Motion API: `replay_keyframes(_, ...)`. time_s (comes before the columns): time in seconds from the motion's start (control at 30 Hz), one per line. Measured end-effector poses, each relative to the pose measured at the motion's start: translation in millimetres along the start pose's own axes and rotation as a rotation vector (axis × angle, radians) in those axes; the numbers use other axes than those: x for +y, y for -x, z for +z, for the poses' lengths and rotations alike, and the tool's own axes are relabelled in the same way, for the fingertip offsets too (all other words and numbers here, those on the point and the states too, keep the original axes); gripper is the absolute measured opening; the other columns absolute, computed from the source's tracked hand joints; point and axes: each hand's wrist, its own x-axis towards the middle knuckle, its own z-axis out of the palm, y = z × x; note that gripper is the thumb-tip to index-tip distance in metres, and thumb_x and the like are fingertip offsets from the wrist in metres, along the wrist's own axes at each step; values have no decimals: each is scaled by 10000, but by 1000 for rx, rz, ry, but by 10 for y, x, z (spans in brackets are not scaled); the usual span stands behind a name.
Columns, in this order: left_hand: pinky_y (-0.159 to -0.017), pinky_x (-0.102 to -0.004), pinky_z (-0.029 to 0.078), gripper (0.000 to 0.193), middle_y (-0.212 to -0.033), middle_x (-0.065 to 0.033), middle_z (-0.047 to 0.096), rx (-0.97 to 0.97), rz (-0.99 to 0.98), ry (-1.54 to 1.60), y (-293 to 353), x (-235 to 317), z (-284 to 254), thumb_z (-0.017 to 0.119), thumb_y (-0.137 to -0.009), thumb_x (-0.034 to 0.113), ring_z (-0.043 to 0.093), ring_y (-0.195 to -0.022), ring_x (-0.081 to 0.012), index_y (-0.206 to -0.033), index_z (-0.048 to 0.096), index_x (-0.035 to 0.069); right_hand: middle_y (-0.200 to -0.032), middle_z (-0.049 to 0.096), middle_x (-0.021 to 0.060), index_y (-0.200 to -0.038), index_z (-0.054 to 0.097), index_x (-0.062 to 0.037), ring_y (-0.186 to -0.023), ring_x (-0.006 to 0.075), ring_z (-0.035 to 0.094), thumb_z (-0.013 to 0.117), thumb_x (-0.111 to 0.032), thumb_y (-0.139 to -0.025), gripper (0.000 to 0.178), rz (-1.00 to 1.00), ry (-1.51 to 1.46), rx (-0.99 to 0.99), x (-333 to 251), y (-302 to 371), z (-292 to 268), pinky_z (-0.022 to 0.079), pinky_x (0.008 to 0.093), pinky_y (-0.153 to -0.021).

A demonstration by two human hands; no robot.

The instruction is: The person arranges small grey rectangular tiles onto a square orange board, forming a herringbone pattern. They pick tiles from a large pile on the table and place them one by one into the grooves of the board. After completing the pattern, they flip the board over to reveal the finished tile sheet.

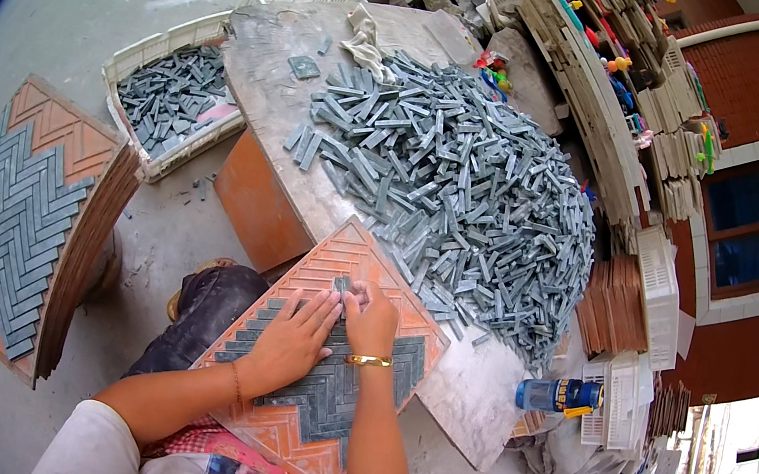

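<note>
Left hand flat on laid grey strips, right hand pinching one grey strip at orange template; may nudge neighbours askew.

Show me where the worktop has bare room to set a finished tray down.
Bare slab lies at the far left corner, between the white plastic crate and the heap of grey stone strips. A smaller patch sits right of the orange moulded tray, by the blue bottle. The middle is crowded with strips.
</note>
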Motion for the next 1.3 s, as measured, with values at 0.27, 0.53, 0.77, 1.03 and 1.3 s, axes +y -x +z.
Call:
replay_keyframes(0.27,-1108,-482,166,633,-1420,-189,348,-15,22,12,10,-11,-36,526,-869,346,273,-1349,-299,-1340,378,-51,-782,650,158,-984,618,-59,-665,306,636,686,-121,-709,291,-26,110,-5,-134,-196,4,499,389,-607)
replay_keyframes(0.53,-1106,-468,181,620,-1409,-191,360,4,17,14,15,-8,-27,541,-861,336,287,-1342,-301,-1323,394,-51,-681,601,97,-1048,642,-57,-542,185,572,631,-23,-762,288,-146,-150,-236,100,-280,-102,471,301,-547)
replay_keyframes(0.77,-1102,-464,197,620,-1417,-196,348,5,21,62,14,-13,-53,560,-850,320,297,-1336,-306,-1316,397,-55,-836,618,126,-972,641,-46,-792,327,589,664,-83,-739,237,-288,-61,-269,-91,-360,-273,469,382,-715)
replay_keyframes(1.03,-1099,-466,207,607,-1408,-216,348,12,10,71,22,-11,-48,559,-854,292,303,-1329,-324,-1311,392,-70,-818,555,136,-809,623,-40,-818,331,551,660,-69,-704,115,-407,26,-404,-116,-466,-183,447,395,-735)
replay_keyframes(1.3,-1089,-467,229,578,-1383,-217,380,32,42,83,26,-1,-74,565,-850,275,331,-1311,-321,-1284,422,-78,-802,573,124,-810,603,-46,-796,317,568,666,-71,-710,121,-388,54,-311,-48,-416,-161,456,386,-697)
